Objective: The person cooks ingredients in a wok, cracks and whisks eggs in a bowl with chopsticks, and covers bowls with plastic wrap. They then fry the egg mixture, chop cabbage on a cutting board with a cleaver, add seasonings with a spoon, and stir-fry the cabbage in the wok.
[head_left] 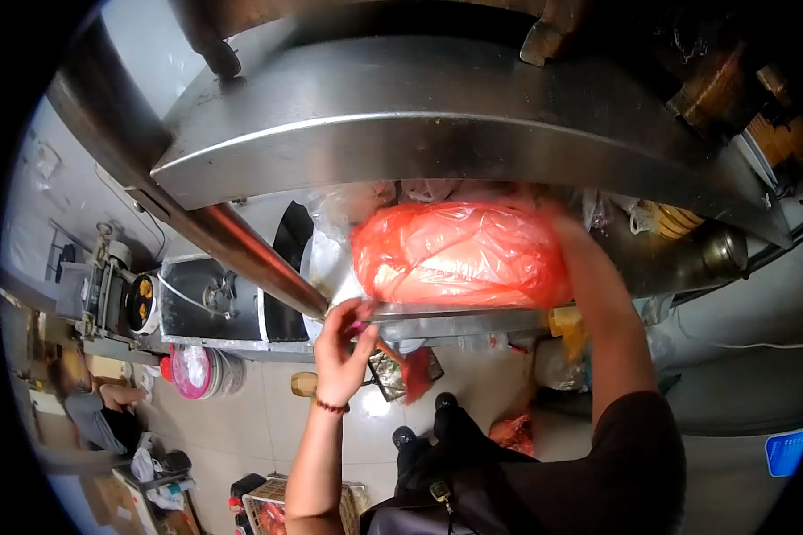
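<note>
On a metal shelf under a steel counter lies a large, full red plastic bag (464,254). My right hand (544,203) reaches over the bag's right end to its back. Its fingers are hidden among the plastic, so its grip does not show. My left hand (341,348) is at the shelf's front edge, left of the bag. Its fingers curl around the top of a thin handle with a pink end, which slants down to a red broom head (416,373). Under the broom head, a dark, shiny dustpan (388,376) lies on the tiled floor.
The steel counter (419,147) overhangs the shelf, and a metal leg (268,259) slants down at left. A sink (210,299) and a pink-lidded bucket (192,370) stand left. Another person (103,419) is at far left. A crate (272,499) stands below; a red bag (513,434) is on the floor.
</note>
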